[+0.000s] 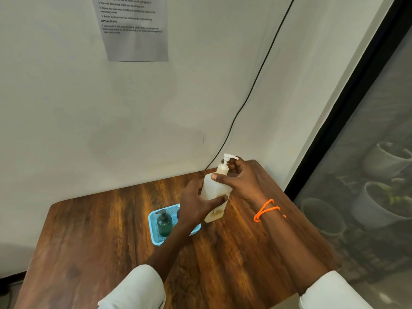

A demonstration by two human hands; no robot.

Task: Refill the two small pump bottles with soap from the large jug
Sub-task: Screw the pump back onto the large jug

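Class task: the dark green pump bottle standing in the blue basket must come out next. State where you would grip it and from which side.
Grip the dark green pump bottle round its body below the pump, coming from above and the left. It stands upright in the blue basket, whose wall hides its base, and the left hand and forearm crowd its right side.

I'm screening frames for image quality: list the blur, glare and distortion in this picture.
Head view: wide-angle bending curves the cable and the table edge; the wall sheet text is too soft to read fully; the right-hand glass is hazy, pots dim behind it; a warm sheen lies on the wood near the large jug; both hands, left hand and right hand, look fairly sharp.
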